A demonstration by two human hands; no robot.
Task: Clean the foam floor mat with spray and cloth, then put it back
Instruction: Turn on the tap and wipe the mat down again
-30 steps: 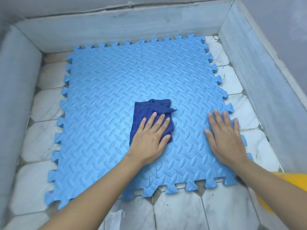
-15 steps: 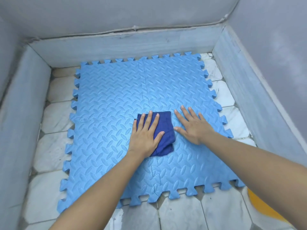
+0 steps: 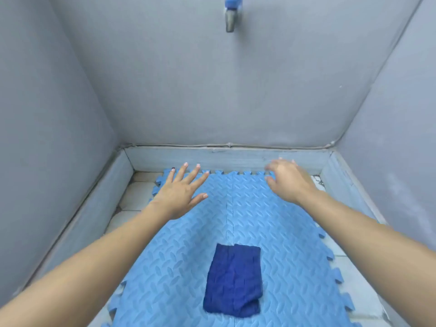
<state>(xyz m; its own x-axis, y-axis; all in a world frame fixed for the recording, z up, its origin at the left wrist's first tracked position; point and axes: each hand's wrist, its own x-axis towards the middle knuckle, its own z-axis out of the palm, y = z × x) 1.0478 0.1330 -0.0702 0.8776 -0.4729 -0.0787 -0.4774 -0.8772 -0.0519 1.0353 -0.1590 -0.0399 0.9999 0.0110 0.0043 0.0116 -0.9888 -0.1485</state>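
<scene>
The floor [image 3: 132, 199] is pale tile, showing as strips at the left and right of the mat [image 3: 179, 260], inside a low grey curb [image 3: 236, 156] with plain grey walls [image 3: 212, 90] rising on three sides. The mat is light blue foam with an embossed tread pattern, toothed interlocking edges and a seam running near to far down its middle; it lies flat and fills most of the floor. On its near middle lies the cloth [image 3: 233, 279], dark blue, folded to a rough rectangle, its long axis running near to far, with no hand on it. Farther on, the left hand [image 3: 179, 197] is spread, fingers straight, over the mat's far left corner, holding nothing. The right hand [image 3: 286, 180], blurred, is over the far edge, fingers loosely bent, gripping nothing. High on the far wall is a tap [image 3: 230, 15].
</scene>
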